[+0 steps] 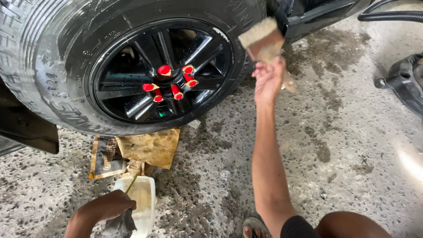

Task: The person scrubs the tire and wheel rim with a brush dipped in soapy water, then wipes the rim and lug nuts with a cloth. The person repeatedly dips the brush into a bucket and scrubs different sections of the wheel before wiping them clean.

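The right hand [268, 79] was closed around the handle of a wide, pale-bristled brush [263, 39], arm stretched forward and the bristles raised to the edge of the black tyre [39, 66], where the rubber met the dark car body above. Holding the brush by the low end of its handle, with the bristles tipped up and away, seemed to give reach to the tyre's sidewall without the person leaning in; the sidewall already looked wet and glossy, which fits something being spread over it.

The left hand [108, 207] was low and near the body, fingers curled shut over a dark rag [119, 225], and it rested against the near rim of a small cream-coloured plastic container [140, 200] standing on the concrete floor [335, 145]. Gripped so, the hand appeared to steady the container, kept within easy return of the brush. What lay inside it could not be made out.

Just beyond the left hand, a torn, stained piece of cardboard [145, 147] lay on the floor under the tyre's lowest point, probably to catch drips. To the left of the right hand sat the black alloy wheel [161, 70], its hub ringed with red lug-nut caps [171, 83]. Far to the right of that hand a black hose [392, 16] and a dark car part [407, 81] lay well apart from the work. A sandalled foot [255, 227] and a bent knee showed below the right arm, a crouch that kept both hands at wheel height.
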